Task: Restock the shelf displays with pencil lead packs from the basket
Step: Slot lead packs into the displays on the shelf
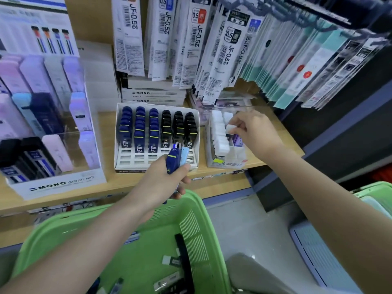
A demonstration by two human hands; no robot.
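Observation:
My left hand (167,179) grips a bunch of lead packs (177,155), dark blue and light blue, just in front of the white display tray (192,164) that holds rows of blue and black packs. My right hand (254,132) pinches a white-capped lead pack (230,128) over the clear display box (224,161) filled with white-capped packs on the shelf's right side. The green basket (203,209) sits low in front of me with several loose packs (176,262) on its bottom.
A large MONO graph display (57,183) with pastel and black cases stands at the left on the wooden shelf (212,172). Pen refill packets (224,60) hang from hooks above. Another green basket (377,194) and a pale crate (322,255) lie at the right.

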